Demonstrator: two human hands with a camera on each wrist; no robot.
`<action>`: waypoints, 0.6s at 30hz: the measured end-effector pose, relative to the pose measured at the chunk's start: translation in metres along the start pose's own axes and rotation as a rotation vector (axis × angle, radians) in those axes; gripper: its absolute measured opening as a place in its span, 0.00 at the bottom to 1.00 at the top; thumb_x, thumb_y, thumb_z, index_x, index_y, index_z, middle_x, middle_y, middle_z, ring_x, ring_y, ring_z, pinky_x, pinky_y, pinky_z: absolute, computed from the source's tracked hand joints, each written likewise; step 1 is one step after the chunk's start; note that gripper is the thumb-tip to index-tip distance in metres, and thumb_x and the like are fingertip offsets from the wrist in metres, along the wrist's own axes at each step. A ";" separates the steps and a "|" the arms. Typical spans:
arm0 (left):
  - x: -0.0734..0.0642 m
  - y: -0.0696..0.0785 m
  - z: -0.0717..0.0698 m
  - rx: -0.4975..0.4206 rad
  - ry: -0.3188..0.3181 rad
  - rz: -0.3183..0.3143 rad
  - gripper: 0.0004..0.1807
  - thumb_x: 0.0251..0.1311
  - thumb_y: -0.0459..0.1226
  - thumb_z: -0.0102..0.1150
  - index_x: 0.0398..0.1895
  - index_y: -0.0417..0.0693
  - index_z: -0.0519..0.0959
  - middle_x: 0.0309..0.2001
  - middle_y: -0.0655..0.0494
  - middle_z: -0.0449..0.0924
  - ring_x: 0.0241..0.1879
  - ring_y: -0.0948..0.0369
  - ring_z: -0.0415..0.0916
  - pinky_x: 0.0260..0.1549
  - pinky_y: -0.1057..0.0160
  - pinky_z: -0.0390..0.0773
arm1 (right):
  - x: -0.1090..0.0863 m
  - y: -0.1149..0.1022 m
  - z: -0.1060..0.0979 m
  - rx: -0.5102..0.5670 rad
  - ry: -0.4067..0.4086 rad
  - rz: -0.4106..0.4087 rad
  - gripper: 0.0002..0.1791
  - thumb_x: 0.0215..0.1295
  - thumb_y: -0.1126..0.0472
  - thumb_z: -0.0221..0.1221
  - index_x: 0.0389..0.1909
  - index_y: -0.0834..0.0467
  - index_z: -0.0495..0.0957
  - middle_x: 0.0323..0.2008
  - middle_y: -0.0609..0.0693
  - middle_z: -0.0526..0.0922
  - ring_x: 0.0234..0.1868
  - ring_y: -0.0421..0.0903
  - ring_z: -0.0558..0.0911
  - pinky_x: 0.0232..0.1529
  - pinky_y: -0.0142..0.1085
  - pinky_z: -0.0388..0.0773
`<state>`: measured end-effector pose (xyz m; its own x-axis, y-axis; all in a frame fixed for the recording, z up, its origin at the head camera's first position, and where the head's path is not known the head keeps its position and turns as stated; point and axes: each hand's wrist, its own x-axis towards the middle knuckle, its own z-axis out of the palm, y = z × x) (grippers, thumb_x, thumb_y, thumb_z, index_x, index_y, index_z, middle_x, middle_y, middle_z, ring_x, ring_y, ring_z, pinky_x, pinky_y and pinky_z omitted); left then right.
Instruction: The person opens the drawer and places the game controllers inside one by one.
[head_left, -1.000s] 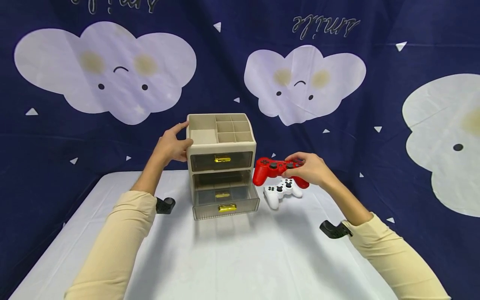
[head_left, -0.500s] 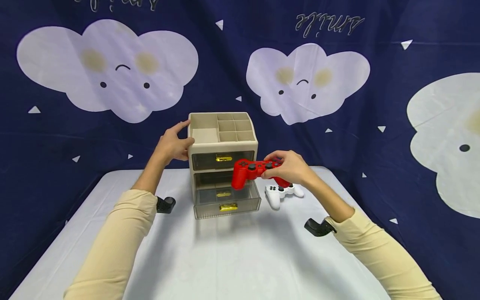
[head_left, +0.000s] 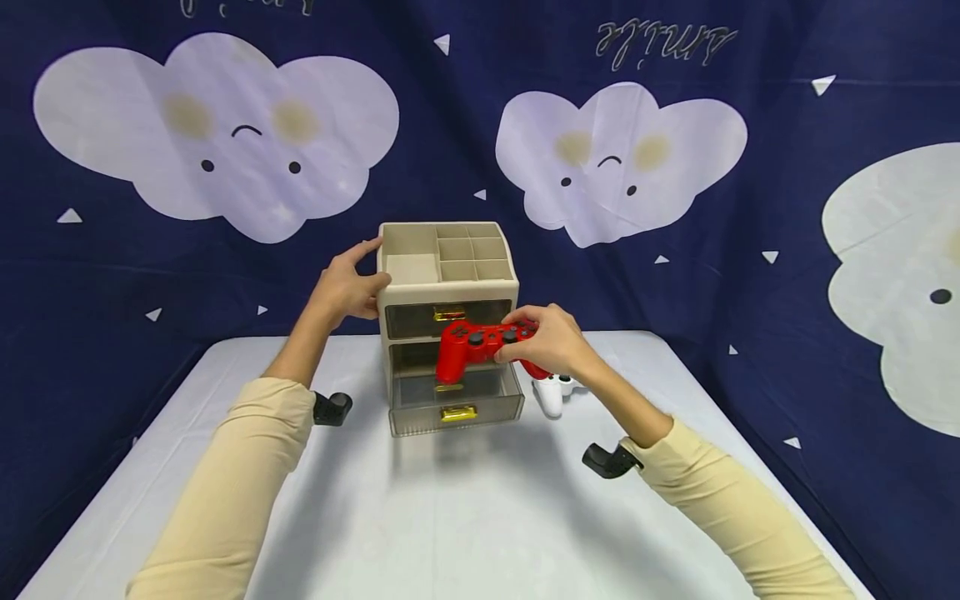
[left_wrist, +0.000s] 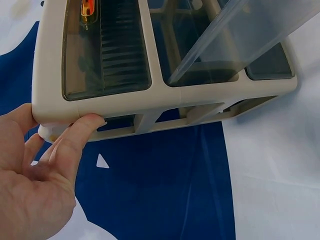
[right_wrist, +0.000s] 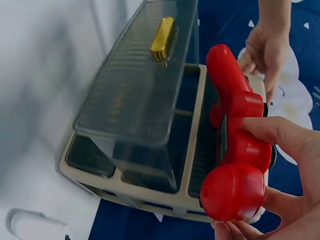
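A beige desktop drawer organizer (head_left: 450, 293) stands on the table. One clear drawer (head_left: 491, 412) with a gold handle is pulled out below a closed upper drawer. My left hand (head_left: 345, 287) grips the organizer's upper left side, thumb near the front edge; its fingers (left_wrist: 75, 137) show in the left wrist view. My right hand (head_left: 551, 343) holds a red game controller (head_left: 452, 354) by its right half, in the air above the pulled-out drawer. In the right wrist view the thumb lies on the controller (right_wrist: 235, 135), the other fingers partly hidden.
A white game controller (head_left: 551, 397) lies on the table right of the organizer, partly hidden by my right hand. Top compartments (head_left: 472, 250) of the organizer are open. A dark blue cloud-print curtain (head_left: 450, 108) hangs behind the white table (head_left: 450, 517).
My right hand has carried the red controller leftward, from above the white controller to above the pulled-out drawer. The left hand keeps its place on the organizer.
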<state>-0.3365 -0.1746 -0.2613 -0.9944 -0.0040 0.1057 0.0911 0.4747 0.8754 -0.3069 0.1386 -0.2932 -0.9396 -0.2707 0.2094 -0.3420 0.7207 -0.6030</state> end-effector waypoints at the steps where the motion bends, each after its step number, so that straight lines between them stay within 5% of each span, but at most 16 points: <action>1: 0.000 0.000 0.000 -0.004 0.000 -0.001 0.40 0.70 0.35 0.52 0.82 0.65 0.52 0.83 0.50 0.43 0.54 0.37 0.82 0.46 0.47 0.87 | 0.001 -0.001 0.003 -0.005 0.002 -0.012 0.27 0.43 0.48 0.77 0.48 0.48 0.86 0.37 0.52 0.87 0.49 0.53 0.75 0.46 0.47 0.81; 9: 0.000 0.001 -0.001 0.008 0.005 -0.016 0.41 0.70 0.34 0.52 0.82 0.64 0.52 0.80 0.39 0.50 0.53 0.36 0.82 0.46 0.46 0.86 | 0.008 -0.006 0.024 -0.015 -0.007 -0.056 0.27 0.41 0.50 0.78 0.47 0.50 0.87 0.37 0.51 0.88 0.44 0.49 0.74 0.36 0.38 0.75; 18: 0.000 0.003 -0.001 -0.003 0.004 -0.021 0.41 0.69 0.34 0.52 0.82 0.65 0.52 0.73 0.31 0.61 0.52 0.37 0.83 0.45 0.47 0.87 | 0.012 -0.011 0.049 -0.036 0.007 -0.089 0.27 0.41 0.50 0.79 0.47 0.50 0.88 0.40 0.52 0.85 0.44 0.49 0.74 0.41 0.38 0.72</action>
<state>-0.3363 -0.1737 -0.2584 -0.9959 -0.0171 0.0889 0.0703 0.4723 0.8786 -0.3140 0.0961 -0.3222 -0.9057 -0.3300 0.2660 -0.4238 0.7166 -0.5539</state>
